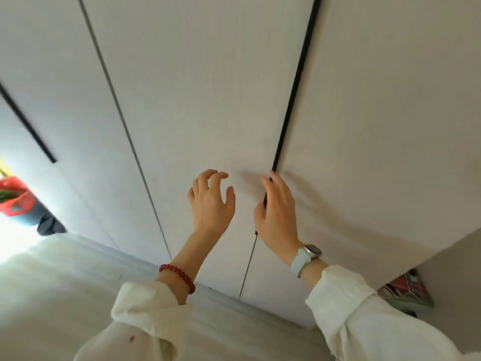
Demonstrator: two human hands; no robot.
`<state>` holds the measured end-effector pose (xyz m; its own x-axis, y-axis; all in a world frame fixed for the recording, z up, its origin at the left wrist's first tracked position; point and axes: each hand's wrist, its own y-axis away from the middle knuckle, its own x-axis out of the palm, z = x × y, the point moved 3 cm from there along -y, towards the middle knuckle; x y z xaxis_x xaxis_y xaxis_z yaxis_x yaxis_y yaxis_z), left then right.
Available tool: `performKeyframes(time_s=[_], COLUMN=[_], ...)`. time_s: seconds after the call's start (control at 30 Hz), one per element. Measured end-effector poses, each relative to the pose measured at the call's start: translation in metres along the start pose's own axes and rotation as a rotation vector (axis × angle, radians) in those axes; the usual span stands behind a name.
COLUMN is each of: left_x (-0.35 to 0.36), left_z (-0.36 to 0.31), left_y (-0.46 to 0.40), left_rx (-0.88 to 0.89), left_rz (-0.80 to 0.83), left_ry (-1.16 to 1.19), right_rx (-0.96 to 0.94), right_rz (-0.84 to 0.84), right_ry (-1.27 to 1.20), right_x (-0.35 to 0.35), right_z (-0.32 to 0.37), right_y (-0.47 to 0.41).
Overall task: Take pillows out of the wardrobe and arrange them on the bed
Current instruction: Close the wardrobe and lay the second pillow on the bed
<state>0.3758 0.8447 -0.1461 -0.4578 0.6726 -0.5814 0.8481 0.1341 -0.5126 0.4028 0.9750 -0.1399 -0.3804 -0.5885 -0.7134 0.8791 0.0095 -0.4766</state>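
Wardrobe (208, 87) filling most of the view, seen from close below: pale, matte doors, all shut, no pillows and no bed visible. Black vertical groove (296, 82) running down between two door panels, narrowing to a thin dark seam lower down; a thinner grey seam (122, 121) further left; another short black groove (26, 121) at the far left. No brand, label or readable writing anywhere on the doors.

Right hand (277, 212) laid flat against the wardrobe at the black groove, fingers stretched and close together, fingertips at the groove's edge, thumb beside it; whether any fingers hook into the gap cannot be told. Nothing held. Pale watch (307, 256) with a light strap on that wrist, cream sleeve (364, 316) bunched below it.

Left hand (210, 201) just beside the right, raised before the door panel left of the groove, fingers spread and curled like a claw, empty; contact with the door surface cannot be told. Red bead bracelet (179, 277) on that wrist, cream cuff (145, 306) below, with a small red mark on the fabric.

Pale floor (65, 277) below the doors, brightly lit at the left edge. Red basket (15, 201) with something green inside at the far left, a dark shape under it. At lower right, past the wardrobe's corner, a blurred heap of red and grey-green items (406, 290), contents not legible.
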Motion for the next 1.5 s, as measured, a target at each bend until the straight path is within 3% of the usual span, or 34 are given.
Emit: performKeyframes(time_s=[0.17, 0.37, 0.5, 0.63, 0.83, 0.97, 1.03, 1.13, 1.2, 1.33, 1.5], left_x=[-0.040, -0.153, -0.230, -0.294, -0.390, -0.430, -0.432, -0.423, -0.413, -0.402, -0.393], left_z=[0.107, 0.173, 0.180, 0.199, 0.280, 0.333, 0.338, 0.321, 0.300, 0.257, 0.187], left_y=[0.143, 0.335, 0.447, 0.530, 0.604, 0.633, 0.637, 0.633, 0.628, 0.616, 0.593], left_rx=[-0.508, -1.074, -1.365, -1.555, -1.499, -1.702, -1.687, -1.522, -1.458, -1.445, -1.484], left_rz=[-0.063, -0.214, -0.335, -0.329, -0.094, 0.221, 0.254, 0.068, -0.084, -0.281, -0.417], left_ry=[-0.158, -0.411, -0.563, -0.669, -0.899, -0.892, -0.893, -0.986, -0.987, -1.075, -1.196], right_rx=[-0.071, -0.339, -0.569, -0.832, -1.183, -1.342, -1.349, -1.360, -1.472, -1.547, -1.607], right_rz=[0.623, 1.142, 1.385, 1.513, 1.493, 1.530, 1.618, 1.620, 1.465, 1.273, 1.251], right_ry=[-0.178, -0.231, -0.250, -0.234, -0.131, -0.013, 0.062, 0.131, 0.065, -0.226, -0.385], right_x=[0.107, 0.191, 0.228, 0.261, 0.346, 0.398, 0.414, 0.418, 0.405, 0.365, 0.312], right_z=[0.016, 0.090, 0.161, 0.236, 0.359, 0.413, 0.422, 0.418, 0.409, 0.398, 0.403], right_y=[0.110, 0.227, 0.302, 0.373, 0.457, 0.503, 0.519, 0.530, 0.533, 0.524, 0.503])
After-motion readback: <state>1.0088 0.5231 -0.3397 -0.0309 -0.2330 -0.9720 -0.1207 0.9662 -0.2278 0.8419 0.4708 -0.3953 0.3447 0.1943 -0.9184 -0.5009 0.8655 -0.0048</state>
